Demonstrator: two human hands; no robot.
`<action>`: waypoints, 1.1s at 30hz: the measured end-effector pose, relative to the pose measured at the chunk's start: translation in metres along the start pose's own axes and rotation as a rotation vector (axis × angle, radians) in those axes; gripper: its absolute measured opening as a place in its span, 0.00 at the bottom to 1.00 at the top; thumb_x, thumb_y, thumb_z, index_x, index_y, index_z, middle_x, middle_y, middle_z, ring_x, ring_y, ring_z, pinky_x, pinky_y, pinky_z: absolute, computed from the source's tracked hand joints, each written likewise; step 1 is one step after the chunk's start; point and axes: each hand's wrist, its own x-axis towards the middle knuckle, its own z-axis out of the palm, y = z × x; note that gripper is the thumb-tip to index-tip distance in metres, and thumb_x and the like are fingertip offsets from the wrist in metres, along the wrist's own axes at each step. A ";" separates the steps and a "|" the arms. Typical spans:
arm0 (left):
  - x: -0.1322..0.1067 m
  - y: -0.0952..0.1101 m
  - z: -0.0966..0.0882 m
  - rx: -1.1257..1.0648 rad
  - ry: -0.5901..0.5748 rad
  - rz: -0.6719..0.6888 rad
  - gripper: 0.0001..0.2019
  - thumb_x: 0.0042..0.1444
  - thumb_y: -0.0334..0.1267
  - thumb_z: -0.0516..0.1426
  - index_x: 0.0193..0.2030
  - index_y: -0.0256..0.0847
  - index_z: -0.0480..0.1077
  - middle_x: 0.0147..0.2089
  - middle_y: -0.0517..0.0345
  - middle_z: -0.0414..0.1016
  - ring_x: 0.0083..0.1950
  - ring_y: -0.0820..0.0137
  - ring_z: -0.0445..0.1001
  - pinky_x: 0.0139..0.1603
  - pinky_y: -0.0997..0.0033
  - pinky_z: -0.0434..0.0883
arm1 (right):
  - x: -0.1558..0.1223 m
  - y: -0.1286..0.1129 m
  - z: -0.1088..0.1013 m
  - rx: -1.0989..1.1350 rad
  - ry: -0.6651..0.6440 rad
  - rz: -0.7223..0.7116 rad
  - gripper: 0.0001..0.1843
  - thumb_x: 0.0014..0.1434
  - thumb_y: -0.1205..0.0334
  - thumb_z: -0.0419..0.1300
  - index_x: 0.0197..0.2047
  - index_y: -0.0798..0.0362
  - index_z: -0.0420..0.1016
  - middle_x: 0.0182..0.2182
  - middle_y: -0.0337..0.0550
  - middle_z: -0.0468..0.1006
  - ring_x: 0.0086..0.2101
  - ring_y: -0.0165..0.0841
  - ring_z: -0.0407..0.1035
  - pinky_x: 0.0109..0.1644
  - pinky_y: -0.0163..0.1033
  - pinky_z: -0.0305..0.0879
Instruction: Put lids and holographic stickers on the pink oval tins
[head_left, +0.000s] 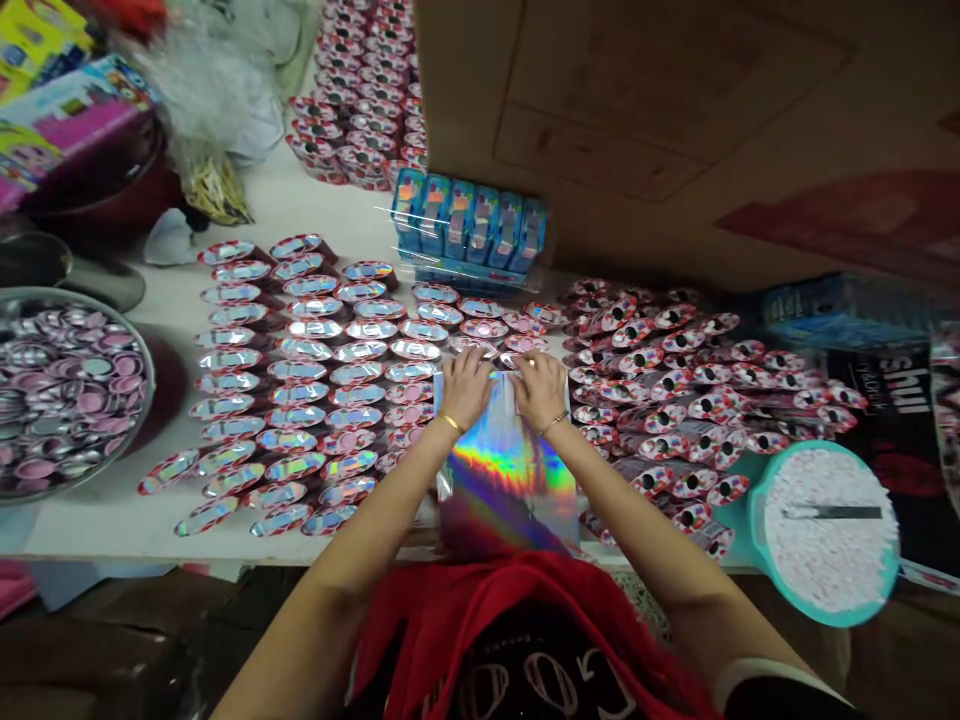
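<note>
A shiny holographic sheet [510,490] lies in front of my body, its near part reaching the table's front edge. My left hand [466,388] is at its far left corner, fingers bent over the edge and thumb pointing inward. At the far right corner my right hand [541,390] has its fingers curled the same way. Both sets of fingertips are close to oval-topped red and silver packs [484,328], and what lies under them is partly hidden. To the left, similar packs [298,350] with shiny tops stand in rows. Packs with dark round spots on top [664,385] crowd the right side.
A metal bowl [146,400] of small pink and silver discs stands at left. Blue boxes [472,220] in clear wrap are behind the packs. A large cardboard carton [637,110] bounds the back right. A turquoise tub [757,515] holds white pieces and a dark strip.
</note>
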 end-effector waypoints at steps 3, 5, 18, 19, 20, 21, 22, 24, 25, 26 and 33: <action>0.001 -0.009 0.004 -0.025 0.018 -0.018 0.09 0.62 0.39 0.51 0.42 0.42 0.72 0.57 0.47 0.69 0.63 0.59 0.61 0.59 0.53 0.56 | 0.003 0.004 0.007 0.012 -0.039 -0.044 0.14 0.65 0.58 0.50 0.49 0.50 0.73 0.46 0.49 0.71 0.48 0.42 0.59 0.53 0.48 0.49; 0.000 -0.012 0.002 -0.030 0.021 -0.005 0.09 0.62 0.40 0.52 0.42 0.43 0.72 0.55 0.48 0.71 0.60 0.59 0.63 0.58 0.54 0.57 | 0.005 0.006 0.007 0.018 -0.070 -0.060 0.14 0.66 0.59 0.48 0.44 0.51 0.74 0.42 0.48 0.73 0.45 0.41 0.60 0.51 0.47 0.49; -0.029 0.008 0.005 0.115 -0.054 0.118 0.16 0.63 0.34 0.48 0.55 0.49 0.69 0.65 0.50 0.65 0.64 0.58 0.62 0.56 0.51 0.57 | 0.008 0.014 0.008 0.024 -0.157 -0.034 0.15 0.67 0.61 0.46 0.38 0.54 0.72 0.38 0.50 0.73 0.42 0.41 0.60 0.44 0.45 0.49; -0.037 0.010 0.004 0.120 -0.059 0.120 0.15 0.63 0.34 0.49 0.53 0.48 0.70 0.65 0.50 0.65 0.64 0.58 0.62 0.56 0.51 0.57 | 0.008 0.015 0.009 0.017 -0.156 -0.035 0.14 0.67 0.61 0.46 0.38 0.54 0.72 0.38 0.50 0.73 0.42 0.41 0.60 0.44 0.45 0.49; -0.047 0.012 0.003 0.115 -0.065 0.130 0.14 0.63 0.35 0.49 0.51 0.47 0.71 0.64 0.49 0.66 0.64 0.58 0.62 0.56 0.52 0.58 | 0.008 0.015 0.011 0.009 -0.156 -0.036 0.14 0.67 0.61 0.47 0.39 0.54 0.72 0.38 0.50 0.73 0.42 0.41 0.60 0.44 0.45 0.49; -0.057 0.014 0.000 0.098 -0.072 0.153 0.12 0.62 0.35 0.50 0.49 0.46 0.71 0.63 0.48 0.67 0.62 0.58 0.63 0.56 0.52 0.58 | 0.008 0.015 0.012 0.000 -0.156 -0.036 0.14 0.67 0.62 0.47 0.39 0.54 0.72 0.39 0.51 0.73 0.42 0.41 0.60 0.44 0.45 0.49; -0.066 0.016 -0.003 0.065 -0.079 0.188 0.11 0.62 0.36 0.51 0.47 0.45 0.71 0.61 0.48 0.69 0.60 0.58 0.65 0.55 0.54 0.60 | 0.007 0.015 0.013 -0.009 -0.156 -0.035 0.14 0.67 0.62 0.47 0.39 0.54 0.72 0.39 0.51 0.73 0.42 0.41 0.60 0.44 0.45 0.49; -0.081 0.019 -0.009 -0.048 -0.058 0.252 0.09 0.61 0.38 0.52 0.45 0.43 0.70 0.54 0.47 0.73 0.54 0.61 0.69 0.53 0.58 0.63 | 0.007 0.014 0.014 -0.027 -0.158 -0.038 0.14 0.67 0.61 0.46 0.40 0.54 0.72 0.39 0.51 0.73 0.43 0.41 0.59 0.44 0.45 0.49; -0.084 0.020 -0.012 -0.110 -0.019 0.260 0.10 0.61 0.40 0.53 0.47 0.43 0.69 0.51 0.47 0.74 0.52 0.63 0.70 0.51 0.59 0.64 | 0.007 0.014 0.014 -0.035 -0.159 -0.040 0.14 0.67 0.61 0.46 0.40 0.55 0.72 0.39 0.51 0.73 0.43 0.41 0.59 0.44 0.45 0.48; -0.084 0.020 -0.015 -0.157 0.035 0.245 0.12 0.61 0.41 0.53 0.50 0.42 0.68 0.49 0.47 0.74 0.50 0.63 0.70 0.50 0.60 0.65 | 0.007 0.013 0.014 -0.043 -0.161 -0.043 0.15 0.67 0.61 0.46 0.41 0.55 0.72 0.39 0.51 0.73 0.43 0.41 0.59 0.44 0.45 0.48; -0.020 0.011 -0.009 0.234 -0.027 0.124 0.26 0.64 0.33 0.45 0.69 0.37 0.52 0.49 0.44 0.75 0.48 0.60 0.71 0.47 0.60 0.63 | 0.006 0.011 0.015 -0.064 -0.151 -0.054 0.14 0.67 0.61 0.46 0.41 0.55 0.72 0.39 0.51 0.72 0.42 0.41 0.58 0.42 0.44 0.47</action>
